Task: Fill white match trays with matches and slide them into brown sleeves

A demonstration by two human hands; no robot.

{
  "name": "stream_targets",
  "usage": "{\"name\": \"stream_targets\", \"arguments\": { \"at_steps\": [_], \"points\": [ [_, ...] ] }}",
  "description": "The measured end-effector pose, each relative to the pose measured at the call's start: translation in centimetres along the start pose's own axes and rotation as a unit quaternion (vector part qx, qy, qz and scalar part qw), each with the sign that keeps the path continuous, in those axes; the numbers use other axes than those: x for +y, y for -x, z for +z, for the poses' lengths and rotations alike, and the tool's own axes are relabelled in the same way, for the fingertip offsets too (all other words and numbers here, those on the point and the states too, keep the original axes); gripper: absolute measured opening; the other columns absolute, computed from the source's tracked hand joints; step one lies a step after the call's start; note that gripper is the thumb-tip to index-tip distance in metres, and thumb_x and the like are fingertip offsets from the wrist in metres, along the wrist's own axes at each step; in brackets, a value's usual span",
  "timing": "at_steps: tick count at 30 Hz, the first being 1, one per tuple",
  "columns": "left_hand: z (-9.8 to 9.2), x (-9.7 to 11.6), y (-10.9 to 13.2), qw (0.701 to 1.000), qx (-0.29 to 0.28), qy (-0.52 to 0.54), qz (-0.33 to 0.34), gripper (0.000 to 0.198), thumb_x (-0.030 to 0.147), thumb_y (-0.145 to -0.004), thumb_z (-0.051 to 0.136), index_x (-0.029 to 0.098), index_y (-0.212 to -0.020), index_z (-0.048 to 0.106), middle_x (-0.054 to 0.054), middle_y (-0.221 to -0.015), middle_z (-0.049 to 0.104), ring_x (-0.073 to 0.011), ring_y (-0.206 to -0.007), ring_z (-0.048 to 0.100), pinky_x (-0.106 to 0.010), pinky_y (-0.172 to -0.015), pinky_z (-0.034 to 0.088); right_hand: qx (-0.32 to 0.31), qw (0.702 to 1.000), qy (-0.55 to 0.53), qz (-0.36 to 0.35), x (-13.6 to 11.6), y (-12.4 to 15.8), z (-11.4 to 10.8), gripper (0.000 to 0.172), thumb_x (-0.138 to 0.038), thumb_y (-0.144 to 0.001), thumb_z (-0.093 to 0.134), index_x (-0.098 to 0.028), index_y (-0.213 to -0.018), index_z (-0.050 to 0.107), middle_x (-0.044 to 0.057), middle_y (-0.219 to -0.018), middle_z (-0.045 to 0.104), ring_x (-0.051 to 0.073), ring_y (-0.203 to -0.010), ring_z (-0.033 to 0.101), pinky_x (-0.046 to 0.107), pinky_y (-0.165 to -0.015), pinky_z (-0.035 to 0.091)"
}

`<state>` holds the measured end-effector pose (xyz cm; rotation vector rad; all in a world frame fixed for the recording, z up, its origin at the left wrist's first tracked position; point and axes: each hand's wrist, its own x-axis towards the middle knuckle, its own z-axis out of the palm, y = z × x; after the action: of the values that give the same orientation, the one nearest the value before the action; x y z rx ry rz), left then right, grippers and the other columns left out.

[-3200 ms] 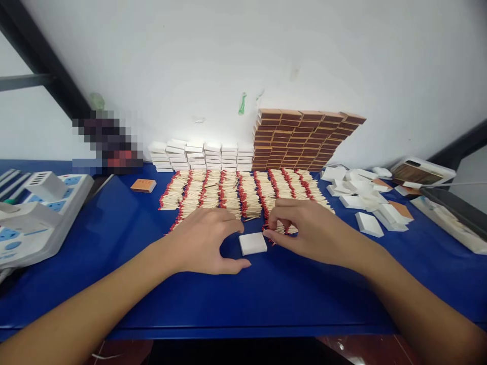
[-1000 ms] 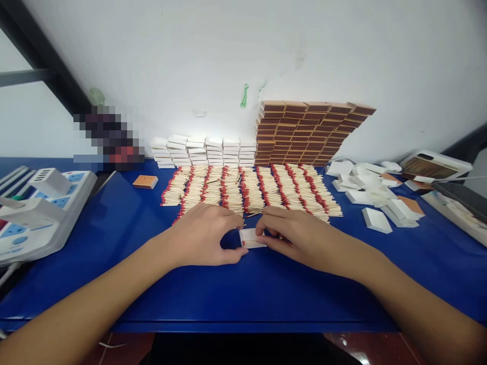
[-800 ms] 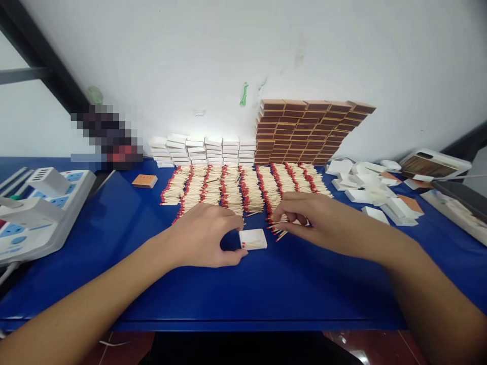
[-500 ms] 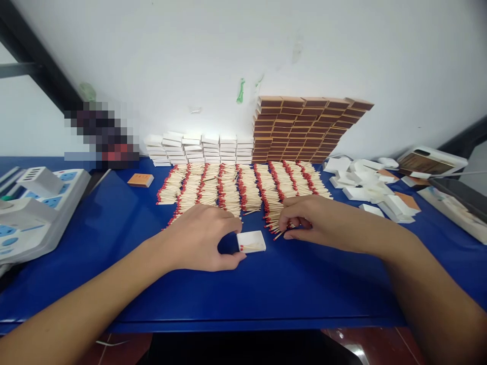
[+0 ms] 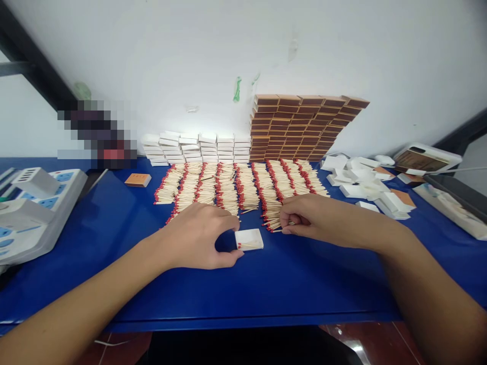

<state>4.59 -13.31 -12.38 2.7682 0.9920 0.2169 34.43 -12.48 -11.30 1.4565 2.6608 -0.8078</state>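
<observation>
A small white matchbox tray (image 5: 249, 239) lies on the blue table (image 5: 243, 284) with a few red-tipped matches in it. My left hand (image 5: 200, 235) curls around the tray's left side, thumb and fingers touching its edge. To the right of the tray, my right hand (image 5: 308, 218) pinches a small bunch of matches at the near end of the rows of red-tipped matches (image 5: 239, 187).
White inner trays (image 5: 198, 149) and brown matchbox sleeves (image 5: 300, 129) are stacked against the wall. Loose white trays (image 5: 365, 190) lie at the right, near a phone (image 5: 422, 159). A power strip (image 5: 34, 208) sits at the left, and a single orange matchbox (image 5: 137, 179) beside it.
My right hand laid matches in the tray, then moved right to the match rows and pinched up another bunch. My left hand stayed at the tray.
</observation>
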Motion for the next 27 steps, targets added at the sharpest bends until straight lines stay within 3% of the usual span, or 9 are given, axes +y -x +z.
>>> {"name": "stream_targets", "arguments": {
  "at_steps": [27],
  "points": [
    [-0.10, -0.07, 0.08, 1.000, -0.011, 0.002, -0.010, 0.033, 0.050, -0.088, 0.067, 0.021, -0.102, 0.076, -0.002, -0.093, 0.077, -0.0243, -0.086, 0.074, -0.036, -0.073, 0.048, 0.015, 0.999, 0.016, -0.023, -0.26, -0.38, -0.18, 0.012, -0.024, -0.089, 0.063, -0.025, -0.091, 0.075, 0.002, -0.097, 0.075, 0.018, -0.081, 0.065, 0.030, -0.068, 0.047]
  ]
}}
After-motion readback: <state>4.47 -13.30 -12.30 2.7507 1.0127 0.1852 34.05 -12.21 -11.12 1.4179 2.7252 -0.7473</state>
